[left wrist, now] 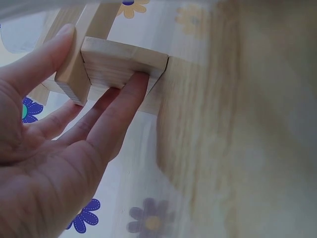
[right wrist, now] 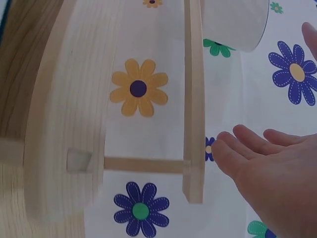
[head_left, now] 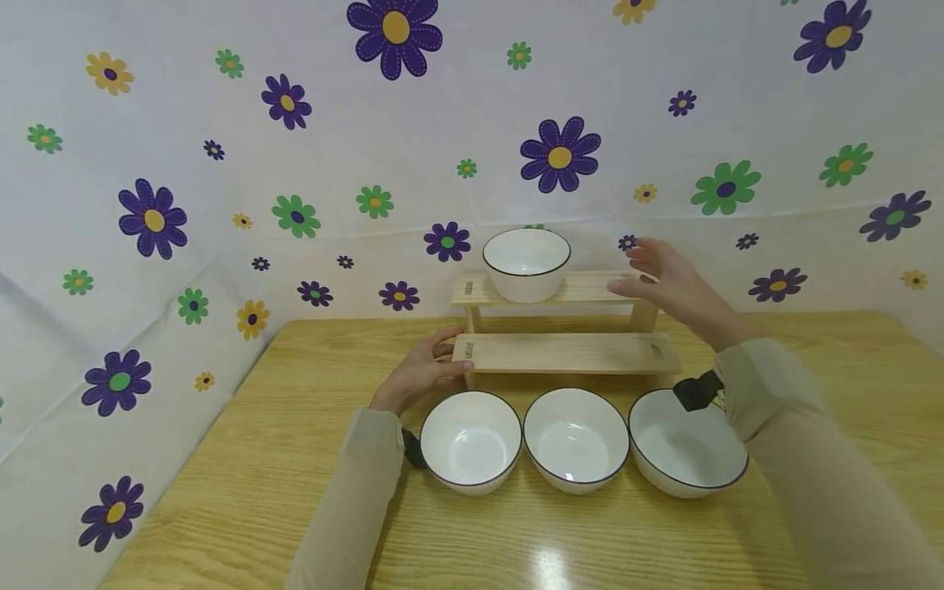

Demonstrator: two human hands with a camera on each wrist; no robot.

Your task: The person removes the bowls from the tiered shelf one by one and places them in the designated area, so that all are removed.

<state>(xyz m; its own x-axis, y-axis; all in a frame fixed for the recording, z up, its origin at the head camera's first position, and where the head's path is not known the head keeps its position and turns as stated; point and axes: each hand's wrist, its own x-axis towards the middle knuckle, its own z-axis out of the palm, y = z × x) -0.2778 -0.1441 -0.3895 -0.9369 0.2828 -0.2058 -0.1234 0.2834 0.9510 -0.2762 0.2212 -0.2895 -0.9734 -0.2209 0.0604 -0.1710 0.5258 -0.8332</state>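
Note:
A two-tier wooden shelf rack (head_left: 568, 352) stands toward the back of the table. My left hand (head_left: 420, 373) holds its left end at the lower tier. In the left wrist view the thumb lies on the board's edge and the fingers (left wrist: 121, 114) reach against the wooden support (left wrist: 119, 59). On the upper tier, left of its middle, sits a white dark-rimmed bowl (head_left: 527, 283). Near the upper tier's right end my right hand (head_left: 682, 287) is raised, fingers spread and relaxed. The right wrist view shows that palm (right wrist: 277, 183) holding nothing, beside the upper board (right wrist: 194, 99).
Three more white bowls line up before the rack: a left one (head_left: 472, 447), a middle one (head_left: 577, 442) and a right one (head_left: 682, 451), partly behind my right wrist strap (head_left: 696, 391). A flower-printed cloth (head_left: 413, 147) hangs behind the wooden table (head_left: 295, 426).

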